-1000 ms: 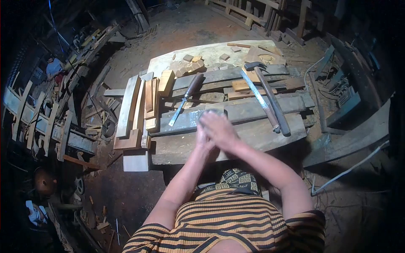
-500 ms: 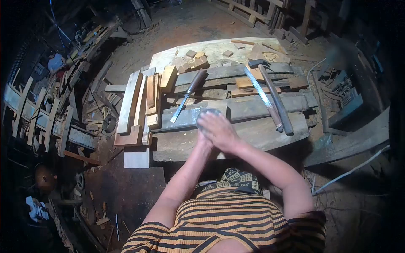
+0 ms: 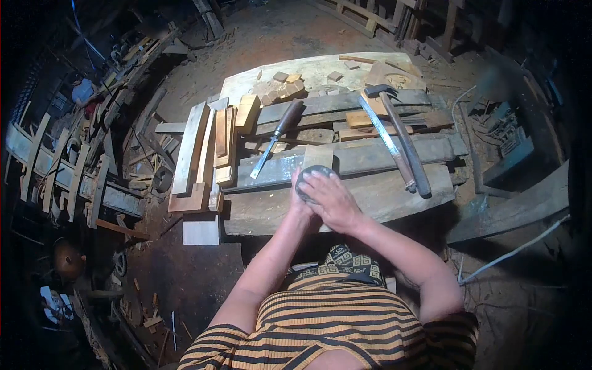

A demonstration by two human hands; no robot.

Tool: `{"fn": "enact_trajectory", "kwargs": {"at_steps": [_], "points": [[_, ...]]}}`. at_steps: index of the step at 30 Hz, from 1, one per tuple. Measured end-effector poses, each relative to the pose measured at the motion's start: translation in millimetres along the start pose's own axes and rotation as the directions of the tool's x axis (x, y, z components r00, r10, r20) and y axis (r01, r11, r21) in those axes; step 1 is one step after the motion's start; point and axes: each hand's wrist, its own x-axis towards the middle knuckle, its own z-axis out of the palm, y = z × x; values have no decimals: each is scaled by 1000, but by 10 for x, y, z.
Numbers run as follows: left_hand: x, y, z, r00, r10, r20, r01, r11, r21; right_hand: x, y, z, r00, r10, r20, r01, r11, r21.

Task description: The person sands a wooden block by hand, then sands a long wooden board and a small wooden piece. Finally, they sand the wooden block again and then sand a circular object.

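Observation:
A dark round disc, perhaps a sanding disc, lies under the fingers of my right hand, which press it from above. My left hand is below and to the left of it, with fingertips showing along the disc's left edge. Whatever the left palm holds is hidden beneath the disc. Just past the hands, a thin pale piece of wood rests on the bench planks. A chisel with a dark handle lies ahead to the left. On the right are a hammer and a saw-like blade.
Wooden blocks and strips are stacked at the bench's left end. Small square wood pieces lie on a pale board at the back. A green metal box stands to the right. At the far left a person is partly visible.
Both hands have shifted slightly to the right and back toward me with the disc. More of the disc shows, and the left fingertips have come into view beside it.

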Motion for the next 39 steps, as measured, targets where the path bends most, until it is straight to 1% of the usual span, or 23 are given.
{"fn": "enact_trajectory", "kwargs": {"at_steps": [1, 5, 7, 8, 10, 14, 15, 16, 18, 20, 22, 24, 26, 28, 29, 30, 32, 33, 34, 36, 37, 38, 39], "points": [[-9, -48, 20, 933, 62, -355, -21, 993, 119, -41, -10, -22, 1000, -19, 24, 18, 999, 29], [31, -110, 225, 939, 91, -333, -6, 969, 248, 259, 528, 55, 975, 218, -40, -217, 975, 46], [13, -78, 113, 945, 76, -317, 8, 966, 257, 347, 701, 176, 943, 322, -87, -296, 928, 224], [14, -58, 92, 948, 72, -310, 12, 966, 259, 326, 617, 219, 956, 256, -146, -243, 965, 102], [56, -122, 193, 904, 119, -411, -36, 978, 204, 186, 186, 76, 994, 97, 49, -95, 995, -43], [-5, -115, 70, 878, 213, -429, -165, 975, 146, 106, 247, 195, 986, -140, -87, 142, 990, 19], [4, -114, 278, 895, 138, -424, -67, 982, 178, 221, 383, 163, 1000, -4, -30, 2, 997, -82], [15, -106, 383, 907, 61, -416, 32, 977, 212, 252, 528, 143, 979, 60, -196, -78, 993, -89], [50, -35, 345, 871, 121, -476, 28, 956, 293, 366, 756, -11, 889, 458, 22, -427, 808, 405], [8, 10, 365, 949, 93, -301, 115, 788, 605, 362, 855, -113, 902, 430, 32, -387, 774, 501], [-25, -112, 583, 908, 234, -347, 65, 739, 670, 363, 845, -187, 914, 402, 52, -353, 727, 588], [3, -140, 579, 894, 416, -165, 44, 287, 957, 371, 728, -295, 904, 405, -140, -275, 799, 536], [16, -187, 576, 876, 423, -232, 110, 295, 949, 383, 559, -347, 919, 353, -175, -245, 860, 448], [62, -244, 542, 864, 490, -112, 4, 215, 977, 334, 541, -293, 956, 227, -183, -175, 948, 264], [101, -194, 303, 842, 539, -13, 49, -52, 997, 289, 503, -282, 973, 180, -144, -167, 981, 100], [95, -201, 336, 843, 538, -9, 43, -51, 998, 250, 433, -273, 986, 138, -97, -144, 987, -67], [64, -204, 389, 844, 532, 71, -22, -96, 995, 149, 222, -318, 1000, 9, -24, -11, 998, -67], [99, -137, 231, 835, 539, 110, 67, -297, 952, 89, 86, -383, 999, -35, 3, 35, 999, -19], [126, -121, 71, 835, 539, 110, 66, -297, 953, 52, 8, -423, 996, -81, 28, 81, 996, 29], [135, -159, 159, 845, 531, 62, -136, 102, 985, 49, 111, -383, 991, -119, 53, 118, 993, 17], [123, -152, 201, 893, 451, 9, 67, -152, 986, 112, 220, -364, 995, -89, 46, 88, 996, 27], [65, -179, 476, 861, 496, -111, 126, 4, 992, 182, 355, -337, 997, -59, 40, 58, 998, 38], [61, -199, 425, 849, 528, -24, 66, -59, 996, 268, 558, -276, 1000, 10, 24, -11, 999, 38]]}}
